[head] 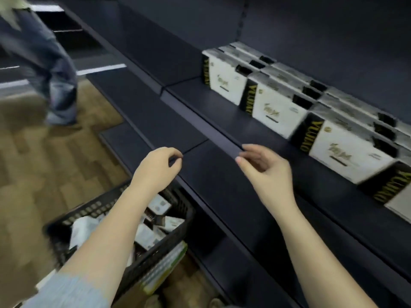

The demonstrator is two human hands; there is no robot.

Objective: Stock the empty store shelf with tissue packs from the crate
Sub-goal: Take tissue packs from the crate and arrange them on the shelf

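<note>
Left hand (159,167): mine, raised over the near corner of the crate, fingers loosely curled, thumb and forefinger close together, grip released and holding nothing.
Right hand (265,172): mine, held in front of the shelf edge, fingers relaxed and slightly bent, grip released, nothing in it.
Shelf (222,112): dark, running away to the upper left; its front lip passes just behind my right fingertips.
Tissue packs (275,107): white with black and gold ends, standing upright in rows on the right part of the shelf, side by side and several deep.
Crate (142,261): black, slatted, on the floor under my left forearm, with more white packs lying loose inside.
Floor (55,170): brown, wood-patterned.
Another person's legs (55,74): in jeans, upper left, blurred.
</note>
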